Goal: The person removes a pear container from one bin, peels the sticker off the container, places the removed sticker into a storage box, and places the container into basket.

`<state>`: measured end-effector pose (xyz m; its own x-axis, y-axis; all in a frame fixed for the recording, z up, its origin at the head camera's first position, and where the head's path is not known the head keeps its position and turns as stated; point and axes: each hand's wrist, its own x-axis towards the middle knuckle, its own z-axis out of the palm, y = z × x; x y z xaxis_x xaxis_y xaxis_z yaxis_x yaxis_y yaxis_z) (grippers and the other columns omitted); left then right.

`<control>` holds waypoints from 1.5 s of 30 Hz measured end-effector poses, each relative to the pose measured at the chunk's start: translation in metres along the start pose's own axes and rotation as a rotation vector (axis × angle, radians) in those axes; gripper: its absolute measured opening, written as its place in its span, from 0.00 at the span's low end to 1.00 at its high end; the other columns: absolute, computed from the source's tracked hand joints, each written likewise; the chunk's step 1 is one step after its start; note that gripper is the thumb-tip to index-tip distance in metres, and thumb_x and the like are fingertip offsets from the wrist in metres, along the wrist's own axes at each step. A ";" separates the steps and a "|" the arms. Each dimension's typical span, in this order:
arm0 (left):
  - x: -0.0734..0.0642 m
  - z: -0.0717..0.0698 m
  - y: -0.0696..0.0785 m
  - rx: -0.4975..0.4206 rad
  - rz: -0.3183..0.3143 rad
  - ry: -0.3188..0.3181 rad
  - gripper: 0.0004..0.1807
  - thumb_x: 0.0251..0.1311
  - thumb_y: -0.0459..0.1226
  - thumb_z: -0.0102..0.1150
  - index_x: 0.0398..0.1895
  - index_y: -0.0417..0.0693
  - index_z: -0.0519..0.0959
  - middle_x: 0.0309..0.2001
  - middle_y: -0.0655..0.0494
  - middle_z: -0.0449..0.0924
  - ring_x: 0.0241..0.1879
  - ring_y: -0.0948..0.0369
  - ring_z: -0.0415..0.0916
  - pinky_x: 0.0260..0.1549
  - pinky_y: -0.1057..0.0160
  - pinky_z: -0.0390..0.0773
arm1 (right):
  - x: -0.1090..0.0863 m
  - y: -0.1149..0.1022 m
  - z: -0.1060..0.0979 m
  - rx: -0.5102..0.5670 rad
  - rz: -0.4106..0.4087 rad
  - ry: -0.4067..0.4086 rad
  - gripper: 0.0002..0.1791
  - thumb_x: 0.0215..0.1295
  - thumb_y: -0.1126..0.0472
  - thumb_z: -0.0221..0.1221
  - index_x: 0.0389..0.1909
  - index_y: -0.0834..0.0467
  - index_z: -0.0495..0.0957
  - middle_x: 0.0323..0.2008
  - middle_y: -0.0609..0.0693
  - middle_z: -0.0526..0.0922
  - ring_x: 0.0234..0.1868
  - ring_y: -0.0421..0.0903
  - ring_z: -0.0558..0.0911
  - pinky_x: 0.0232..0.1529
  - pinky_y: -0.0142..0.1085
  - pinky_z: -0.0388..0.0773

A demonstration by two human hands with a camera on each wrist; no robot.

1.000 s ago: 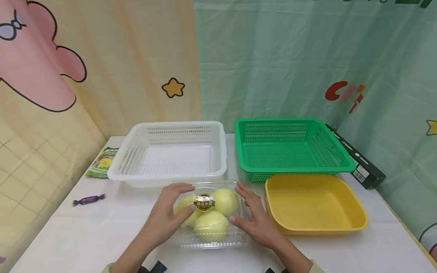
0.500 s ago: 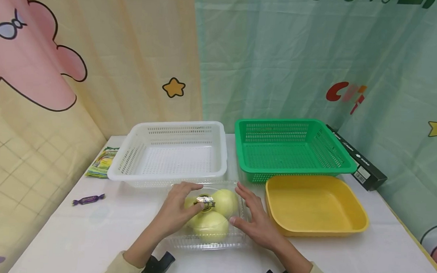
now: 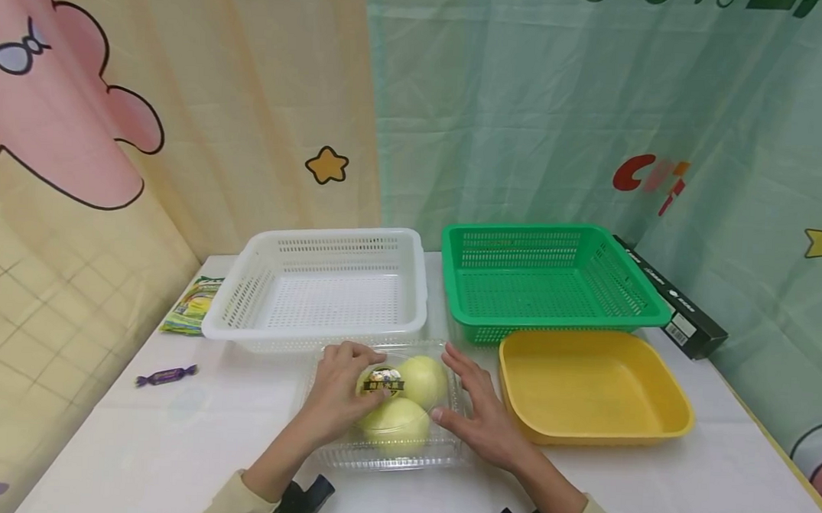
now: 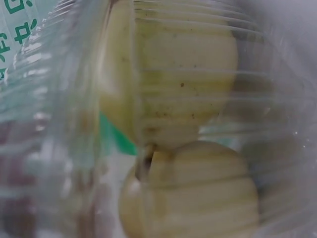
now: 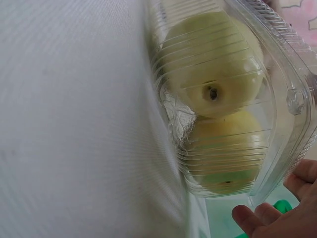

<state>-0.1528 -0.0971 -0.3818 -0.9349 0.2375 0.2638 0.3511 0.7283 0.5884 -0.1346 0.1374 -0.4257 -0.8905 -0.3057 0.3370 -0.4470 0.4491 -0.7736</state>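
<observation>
A clear plastic clamshell box [image 3: 398, 459] lies in front of me, holding several pale yellow-green fruits [image 3: 395, 426] that look like pears. A black-and-gold label [image 3: 383, 381] sits on its lid. My left hand [image 3: 339, 391] lies over the lid's left part, thumb and bent fingers on either side of the label, covering one fruit in part. At the box's right side is my right hand [image 3: 483, 413], fingers spread along the edge. The right wrist view shows fingertips [image 5: 245, 218] by the box's rim. Blurred ribbed plastic fills the left wrist view; no hand shows there.
Behind the box stand a white basket [image 3: 314, 333] and a green basket [image 3: 553, 321]. A yellow tub [image 3: 598, 383] is to the right, a black box [image 3: 697, 322] beyond it. At left lie a purple-wrapped candy [image 3: 167, 376] and a green-yellow packet [image 3: 194, 308].
My left hand has moved right and inward over the lid, its thumb now beside the label. The right hand and the box have stayed in place.
</observation>
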 end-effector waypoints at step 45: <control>-0.003 -0.001 0.004 -0.035 -0.002 -0.027 0.11 0.44 0.34 0.69 0.32 0.54 0.81 0.31 0.64 0.72 0.38 0.64 0.58 0.39 0.64 0.60 | -0.001 0.001 0.002 0.002 -0.007 0.010 0.40 0.60 0.53 0.61 0.72 0.45 0.54 0.74 0.46 0.52 0.70 0.48 0.56 0.60 0.45 0.68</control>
<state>-0.1482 -0.0957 -0.3796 -0.9365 0.2539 0.2419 0.3504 0.7062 0.6152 -0.1342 0.1365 -0.4277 -0.8880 -0.3006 0.3480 -0.4534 0.4455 -0.7720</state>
